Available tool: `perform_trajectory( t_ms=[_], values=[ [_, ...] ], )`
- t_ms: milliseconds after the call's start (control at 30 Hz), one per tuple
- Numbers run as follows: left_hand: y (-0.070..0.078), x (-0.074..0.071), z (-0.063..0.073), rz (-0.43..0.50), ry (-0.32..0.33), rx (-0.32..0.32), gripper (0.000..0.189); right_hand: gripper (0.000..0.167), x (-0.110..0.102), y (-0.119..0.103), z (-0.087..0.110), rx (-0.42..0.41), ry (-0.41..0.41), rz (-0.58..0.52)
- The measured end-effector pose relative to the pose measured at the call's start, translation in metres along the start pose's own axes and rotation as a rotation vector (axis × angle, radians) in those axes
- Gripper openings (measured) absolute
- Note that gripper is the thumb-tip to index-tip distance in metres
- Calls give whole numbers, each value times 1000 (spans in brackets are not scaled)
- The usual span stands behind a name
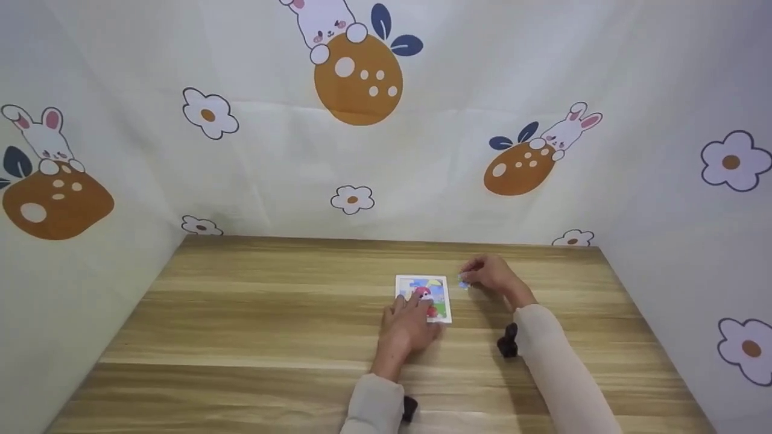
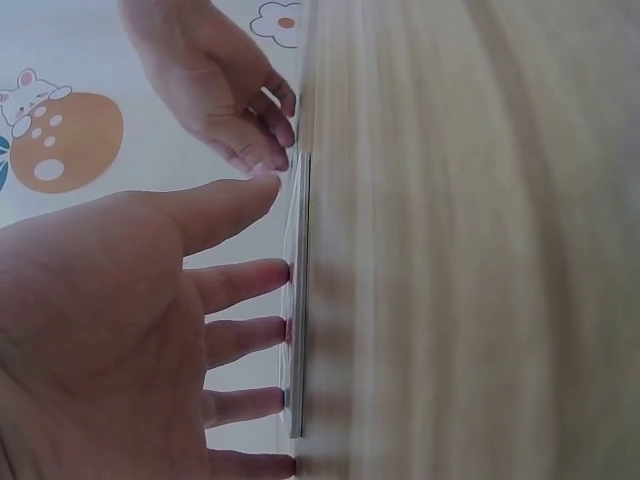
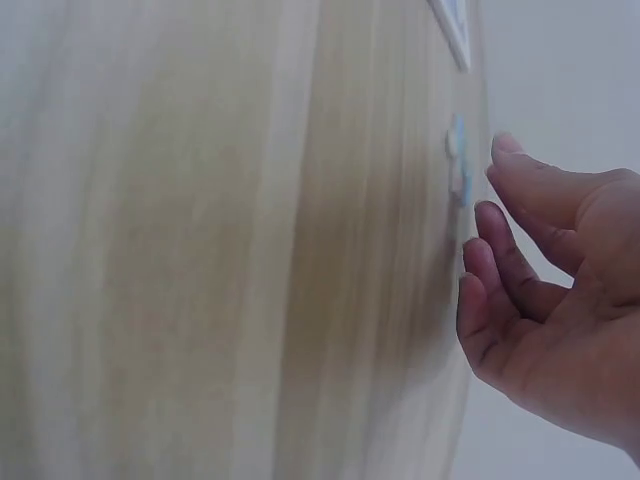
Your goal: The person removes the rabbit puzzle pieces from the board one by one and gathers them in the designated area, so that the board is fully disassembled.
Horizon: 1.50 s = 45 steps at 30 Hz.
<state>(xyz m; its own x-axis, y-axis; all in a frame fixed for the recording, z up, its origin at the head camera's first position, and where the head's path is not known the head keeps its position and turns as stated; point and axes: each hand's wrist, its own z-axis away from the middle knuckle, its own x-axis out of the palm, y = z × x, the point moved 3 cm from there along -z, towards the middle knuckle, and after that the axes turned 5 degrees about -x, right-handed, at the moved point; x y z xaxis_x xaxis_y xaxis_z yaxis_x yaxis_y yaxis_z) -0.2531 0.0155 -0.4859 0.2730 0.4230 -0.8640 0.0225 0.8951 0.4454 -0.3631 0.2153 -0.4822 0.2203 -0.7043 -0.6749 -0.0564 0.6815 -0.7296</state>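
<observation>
A small jigsaw puzzle (image 1: 439,295) with a white border and a colourful cartoon picture lies flat on the table. My left hand (image 1: 410,322) rests over its lower left part, hiding some of the picture. In the left wrist view the straight fingers (image 2: 245,330) touch the thin puzzle board (image 2: 296,360) from above. To the right of the board lies a small blue puzzle piece (image 1: 464,285). My right hand (image 1: 491,274) is right beside it, its fingers loosely bent. In the right wrist view the thumb and fingertips are close to the pale-blue piece (image 3: 460,165), with a gap between.
The wood-grain table (image 1: 241,313) extends around the board on all sides. A pale curtain (image 1: 271,163) printed with rabbits, oranges and flowers encloses the table at the back and sides. Black wrist mounts (image 1: 508,342) hang by both sleeves.
</observation>
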Motion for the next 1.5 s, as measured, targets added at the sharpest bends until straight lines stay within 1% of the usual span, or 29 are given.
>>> perform_trajectory(
  t_ms=[133, 200, 333, 433, 533, 567, 633, 733, 900, 1033, 1133, 1233, 1300, 1500],
  values=[
    [-1, -1, -2, 26, 10, 5, 54, 20, 4, -15, -3, -48, 0, 28],
    [-2, -2, -3, 38, 12, 4, 52, 20, 7, -22, -5, -53, -6, 24],
    [0, -4, -6, 51, 18, 22, 50, 18, 13, -32, -8, -42, -14, 7],
    [4, -5, -7, 58, 19, 76, 49, 18, 18, -37, -10, -60, -21, 15],
    [7, -5, -7, 59, -8, 118, 51, 16, 22, -42, -12, -95, -30, 31],
    [7, -4, -8, 48, -16, 129, 52, 15, 24, -44, -12, -96, -33, 34],
    [8, -3, -8, 34, -40, 130, 55, 13, 27, -47, -12, -105, -42, 44],
    [8, 0, -7, -2, -58, 135, 58, 11, 32, -48, -15, -125, -58, 54],
    [13, 0, -7, -58, -99, 163, 65, 10, 38, -49, -20, -199, -71, 56],
    [15, -2, -8, -110, -113, 165, 70, 12, 43, -52, -21, -264, -103, 43],
    [16, -2, -8, -163, -137, 159, 73, 17, 46, -54, -21, -272, -136, 42],
    [15, -1, -7, -202, -172, 152, 77, 24, 49, -54, -20, -249, -165, 49],
    [14, 0, -7, -219, -191, 142, 80, 26, 49, -54, -20, -248, -184, 54],
    [16, 2, -6, -228, -205, 131, 83, 26, 51, -53, -21, -272, -234, 55]
  ],
)
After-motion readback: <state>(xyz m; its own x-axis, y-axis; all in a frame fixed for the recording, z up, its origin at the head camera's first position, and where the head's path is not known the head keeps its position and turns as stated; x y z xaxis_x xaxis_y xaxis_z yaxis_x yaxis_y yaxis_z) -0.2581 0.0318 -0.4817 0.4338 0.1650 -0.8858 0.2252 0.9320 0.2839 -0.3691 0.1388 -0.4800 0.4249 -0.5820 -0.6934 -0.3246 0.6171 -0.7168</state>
